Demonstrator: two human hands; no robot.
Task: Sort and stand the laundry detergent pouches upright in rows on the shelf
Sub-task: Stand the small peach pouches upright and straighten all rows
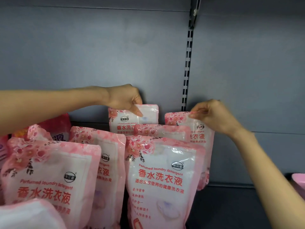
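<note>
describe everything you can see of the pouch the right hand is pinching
The rear right pouch is glossy pink plastic with rose print, a white panel and red Chinese lettering. It stands roughly upright at the back of the shelf. The right hand pinches its top edge; front pouches hide its lower left.

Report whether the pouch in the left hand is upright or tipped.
Upright: pouch shows level top edge, horizontal print; left hand pinches its top.

A rear pouch (149, 115) is pinched at its top edge by the left grip (125, 99); a second pouch (198, 137) (just to its right) is pinched at its corner by the right grip (212, 114). Other pouches (158, 179) are stood in front.
</note>
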